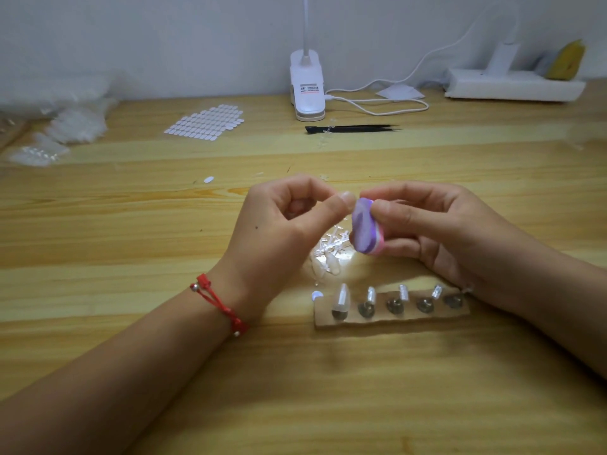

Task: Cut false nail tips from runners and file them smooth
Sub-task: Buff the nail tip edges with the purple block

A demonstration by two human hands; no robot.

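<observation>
Wooden desk (131, 224): left hand (282, 224) pinched an unseen nail tip, right hand (437, 224) gripped purple buffer (365, 228); hard strokes could flick tip loose.

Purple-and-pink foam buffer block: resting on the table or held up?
Held up. The right hand pinches the purple-and-pink foam buffer block between thumb and fingers, clear of the wooden table.

Clear offcuts (331, 249) just behind cardboard strip (391, 315).
</observation>
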